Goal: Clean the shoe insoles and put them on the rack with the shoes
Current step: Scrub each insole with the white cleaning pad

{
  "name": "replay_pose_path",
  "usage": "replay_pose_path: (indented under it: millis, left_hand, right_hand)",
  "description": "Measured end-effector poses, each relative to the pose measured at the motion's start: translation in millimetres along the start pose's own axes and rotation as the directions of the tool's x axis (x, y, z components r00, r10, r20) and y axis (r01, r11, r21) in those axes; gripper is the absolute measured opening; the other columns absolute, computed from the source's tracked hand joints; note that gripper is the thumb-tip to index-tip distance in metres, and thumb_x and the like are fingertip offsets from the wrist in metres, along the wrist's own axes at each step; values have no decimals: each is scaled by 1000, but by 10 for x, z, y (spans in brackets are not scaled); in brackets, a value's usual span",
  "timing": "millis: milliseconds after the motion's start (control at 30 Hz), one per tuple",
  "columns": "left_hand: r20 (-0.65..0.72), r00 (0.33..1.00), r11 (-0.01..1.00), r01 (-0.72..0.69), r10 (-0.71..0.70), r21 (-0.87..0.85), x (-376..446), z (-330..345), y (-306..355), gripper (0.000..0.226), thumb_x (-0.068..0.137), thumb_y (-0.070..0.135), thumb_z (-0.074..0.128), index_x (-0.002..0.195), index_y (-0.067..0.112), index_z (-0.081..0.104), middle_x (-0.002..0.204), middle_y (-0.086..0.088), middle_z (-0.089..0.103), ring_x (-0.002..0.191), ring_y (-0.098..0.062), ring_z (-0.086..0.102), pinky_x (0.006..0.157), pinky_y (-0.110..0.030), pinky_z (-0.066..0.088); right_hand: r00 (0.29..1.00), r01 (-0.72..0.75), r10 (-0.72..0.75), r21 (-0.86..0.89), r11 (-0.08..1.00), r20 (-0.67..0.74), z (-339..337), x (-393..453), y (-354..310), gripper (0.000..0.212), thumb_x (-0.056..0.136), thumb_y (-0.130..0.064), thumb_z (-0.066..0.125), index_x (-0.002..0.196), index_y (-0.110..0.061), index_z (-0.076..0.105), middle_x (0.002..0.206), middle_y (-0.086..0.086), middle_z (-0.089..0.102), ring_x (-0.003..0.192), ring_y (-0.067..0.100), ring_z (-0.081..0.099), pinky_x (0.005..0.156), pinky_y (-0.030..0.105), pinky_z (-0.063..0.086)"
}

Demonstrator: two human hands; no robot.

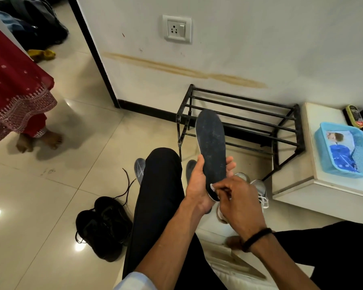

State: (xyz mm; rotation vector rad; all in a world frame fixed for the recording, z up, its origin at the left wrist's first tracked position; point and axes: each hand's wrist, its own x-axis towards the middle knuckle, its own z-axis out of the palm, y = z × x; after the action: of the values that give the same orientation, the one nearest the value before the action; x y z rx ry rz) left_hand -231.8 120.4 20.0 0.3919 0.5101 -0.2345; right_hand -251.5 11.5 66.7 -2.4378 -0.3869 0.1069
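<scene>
One head-worn view looks steeply down, close over the lap, apparently facing the wall (260,38).

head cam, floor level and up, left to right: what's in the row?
Black shoes → insole held up in the left hand → rack → blue tray.

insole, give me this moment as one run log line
left hand: holds insole upright | right hand: wiping its heel end with white wipe | rack: empty | black shoes: on floor
</scene>
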Motion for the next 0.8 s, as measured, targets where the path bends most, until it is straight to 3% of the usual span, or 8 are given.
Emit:
replay_pose_path:
  millis: [133,300,367,467,633,733,800]
  left_hand:
    - [19,998,998,51,-52,22,-11,19,-53,77,105,62,29,99,6,82,111,-13,70,105,-23,66,113,-39,41]
    - [37,998,998,51,-52,21,9,-24,10,77,104,63,30,107,5,80,122,-16,72,118,-24,66,114,-38,43]
    - [17,1000,1000,17,-17,6,31,-29,15,73,103,63,34,124,4,71,133,-18,66,128,-26,62,116,-39,42]
    - [-5,1000,1000,-22,22,-9,58,-11,-16,74,102,64,37,140,4,58,139,-19,62,131,-29,60,120,-42,36]
    - [-4,1000,999,16,-16,-30,76,3,-34,74,102,63,37,136,2,61,142,-20,59,135,-29,56,122,-41,33]
    - [32,997,998,67,-67,-2,34,15,-58,74,103,62,36,125,1,71,144,-19,58,136,-28,54,120,-41,35]
    - [30,997,997,76,-76,9,17,28,-86,68,102,60,40,122,4,74,136,-17,64,131,-28,58,120,-41,36]
  right_hand:
    - [998,-48,44,-96,994,-41,-76,235,22,19,86,0,69,92,-15,78,100,2,73,88,15,67,80,16,47]
    - [1000,-10,10,-64,998,4,-50,162,-33,20,85,-1,72,92,-18,78,97,-2,72,87,13,67,80,19,53]
    - [999,38,-36,-37,999,37,-11,30,-39,20,84,-3,72,95,-19,78,97,-2,71,88,12,65,81,23,55]
    - [999,34,-35,13,999,39,-16,-59,-22,12,86,-16,75,94,-24,79,98,-9,68,87,4,63,81,15,52]
    - [999,-32,34,68,997,-25,-31,-31,-36,19,82,-5,78,80,-23,74,87,-15,69,81,0,66,76,17,56]
    - [995,-76,80,78,994,-54,-71,106,-54,20,83,-7,78,84,-24,69,86,-14,69,80,-1,66,76,10,52]
    - [994,-76,79,39,996,-80,-103,250,-37,21,82,-11,80,87,-26,66,84,-13,67,79,-1,65,76,14,54]
